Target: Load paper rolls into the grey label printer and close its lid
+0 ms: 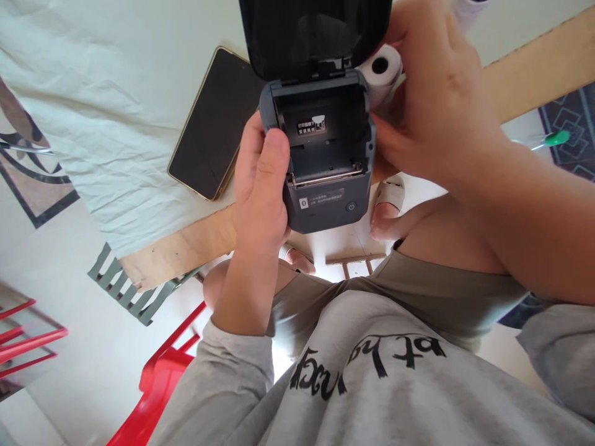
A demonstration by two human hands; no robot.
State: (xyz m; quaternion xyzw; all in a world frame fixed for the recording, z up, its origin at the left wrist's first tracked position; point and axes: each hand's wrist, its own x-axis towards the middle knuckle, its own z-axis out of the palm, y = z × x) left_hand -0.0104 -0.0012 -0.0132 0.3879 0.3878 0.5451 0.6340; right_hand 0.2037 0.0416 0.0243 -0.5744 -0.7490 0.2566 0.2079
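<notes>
My left hand (263,179) is closed around the left side of a dark grey portable label printer (325,204), thumb on the rim of its body. The black lid (316,37) is flipped up, so the bare roll compartment with a small printed sticker (312,125) shows. At the printer's right side, a white paper roll (382,69) with a dark core hole lies within the grasp of my right hand (432,93). Some of those fingertips are hidden behind the lid and the roll. On the printer's front are a power button and a label.
A smartphone (216,124) lies on the cloth-covered table (116,93), left of the printer. The table's wooden edge (181,248) runs below. A red chair (162,378) and a green slatted seat (127,291) stand lower left. Something with a green tip (556,137) is at right.
</notes>
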